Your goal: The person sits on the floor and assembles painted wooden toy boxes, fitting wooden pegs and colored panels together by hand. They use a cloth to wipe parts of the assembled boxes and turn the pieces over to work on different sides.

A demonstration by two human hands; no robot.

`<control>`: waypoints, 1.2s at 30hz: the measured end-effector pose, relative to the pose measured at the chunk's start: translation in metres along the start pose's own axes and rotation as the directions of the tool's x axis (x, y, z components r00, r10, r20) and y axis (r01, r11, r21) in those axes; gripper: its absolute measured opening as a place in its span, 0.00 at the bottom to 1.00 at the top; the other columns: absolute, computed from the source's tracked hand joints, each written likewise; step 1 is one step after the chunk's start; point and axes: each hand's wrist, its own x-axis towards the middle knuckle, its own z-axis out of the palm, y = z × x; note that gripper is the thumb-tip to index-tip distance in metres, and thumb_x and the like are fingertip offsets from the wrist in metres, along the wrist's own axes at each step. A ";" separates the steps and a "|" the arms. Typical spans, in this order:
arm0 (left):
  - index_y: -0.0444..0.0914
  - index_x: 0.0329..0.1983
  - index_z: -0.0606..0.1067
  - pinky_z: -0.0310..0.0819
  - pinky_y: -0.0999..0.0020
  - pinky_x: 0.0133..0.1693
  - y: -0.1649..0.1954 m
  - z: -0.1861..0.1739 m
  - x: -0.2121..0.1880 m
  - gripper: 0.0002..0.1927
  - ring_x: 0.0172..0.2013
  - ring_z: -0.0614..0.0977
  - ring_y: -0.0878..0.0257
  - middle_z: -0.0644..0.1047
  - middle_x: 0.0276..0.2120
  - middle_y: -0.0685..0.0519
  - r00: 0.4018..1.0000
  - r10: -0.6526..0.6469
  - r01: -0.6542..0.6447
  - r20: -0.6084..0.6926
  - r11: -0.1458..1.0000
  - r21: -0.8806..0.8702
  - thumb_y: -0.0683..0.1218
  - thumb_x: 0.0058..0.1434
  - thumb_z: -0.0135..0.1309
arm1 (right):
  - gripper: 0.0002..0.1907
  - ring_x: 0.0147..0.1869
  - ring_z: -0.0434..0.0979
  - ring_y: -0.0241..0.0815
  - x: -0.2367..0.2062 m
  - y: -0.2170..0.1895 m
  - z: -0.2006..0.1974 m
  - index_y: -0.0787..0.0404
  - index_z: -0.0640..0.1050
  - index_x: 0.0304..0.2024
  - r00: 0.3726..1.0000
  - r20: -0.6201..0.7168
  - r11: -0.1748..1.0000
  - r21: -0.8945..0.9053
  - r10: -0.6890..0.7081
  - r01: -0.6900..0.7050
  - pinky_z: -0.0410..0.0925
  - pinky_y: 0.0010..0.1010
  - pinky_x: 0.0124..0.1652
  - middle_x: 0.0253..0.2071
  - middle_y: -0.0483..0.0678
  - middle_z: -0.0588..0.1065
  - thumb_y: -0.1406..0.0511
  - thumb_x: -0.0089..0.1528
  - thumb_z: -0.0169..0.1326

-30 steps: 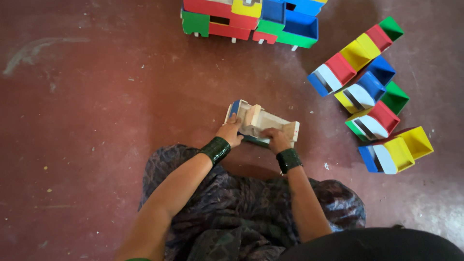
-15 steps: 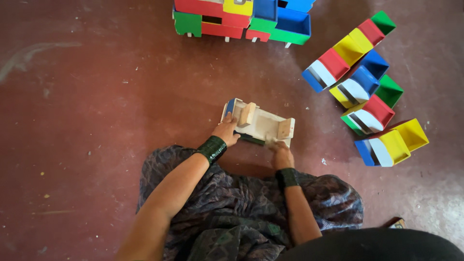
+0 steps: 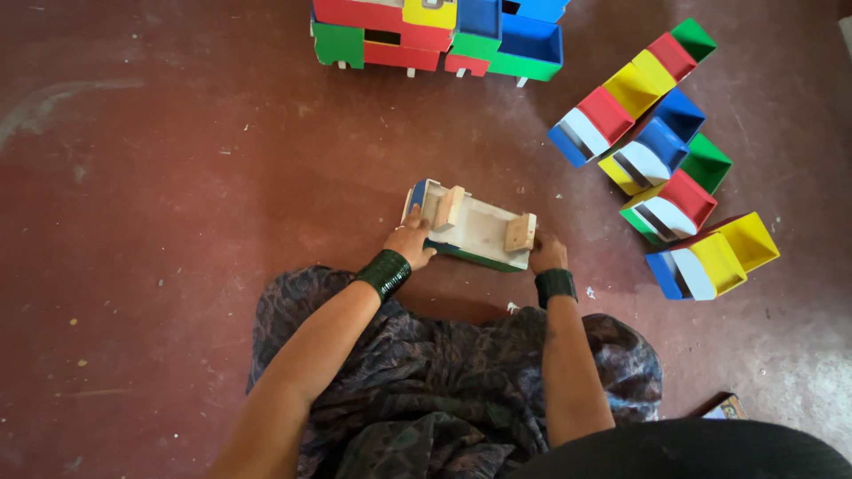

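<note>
Your left hand and right hand clasp the ends of the upturned wooden toy on the red floor; probably light, rigid, best gripped by its end walls.

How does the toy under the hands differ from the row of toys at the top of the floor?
The held toy lies belly-up, showing bare wood with two cross blocks; the top row shows painted red, green, blue and yellow faces. The held toy is single; the row is several packed together. Both rest on the red floor.

Worn dark-red floor, scuffed and speckled with crumbs, paler and brighter at the lower right.
</note>
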 end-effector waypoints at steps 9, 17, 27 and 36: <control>0.36 0.71 0.60 0.60 0.54 0.67 0.003 0.001 0.001 0.39 0.70 0.58 0.32 0.45 0.72 0.25 0.996 0.074 -0.079 -0.058 0.992 -0.093 0.44 0.56 0.60 | 0.12 0.46 0.83 0.57 -0.060 0.003 0.020 0.51 0.86 0.43 0.968 0.189 0.986 -0.007 0.167 -0.169 0.74 0.44 0.50 0.41 0.57 0.82 0.62 0.58 0.59; 0.40 0.77 0.50 0.63 0.54 0.64 0.003 -0.007 0.007 0.45 0.65 0.67 0.36 0.56 0.72 0.32 0.991 -0.064 0.024 -0.121 0.949 -0.313 0.38 0.54 0.49 | 0.22 0.54 0.81 0.56 -0.033 -0.076 0.059 0.58 0.80 0.52 0.979 0.012 0.899 0.399 -0.205 0.183 0.74 0.40 0.51 0.52 0.57 0.79 0.77 0.57 0.52; 0.43 0.77 0.55 0.65 0.59 0.65 0.007 -0.017 0.004 0.41 0.65 0.70 0.42 0.63 0.69 0.36 0.992 -0.109 0.074 -0.070 0.923 -0.378 0.41 0.58 0.48 | 0.23 0.53 0.79 0.55 -0.055 -0.110 0.092 0.52 0.80 0.51 0.934 -0.021 0.931 0.079 -0.357 0.357 0.73 0.44 0.50 0.51 0.49 0.81 0.76 0.58 0.48; 0.38 0.74 0.55 0.61 0.62 0.65 0.001 -0.010 0.011 0.42 0.66 0.68 0.45 0.64 0.68 0.37 0.986 -0.042 -0.022 -0.163 0.929 -0.370 0.41 0.55 0.54 | 0.10 0.47 0.81 0.58 -0.037 -0.109 0.062 0.54 0.83 0.44 0.957 0.057 0.941 0.208 -0.285 0.268 0.73 0.45 0.46 0.43 0.53 0.81 0.65 0.64 0.52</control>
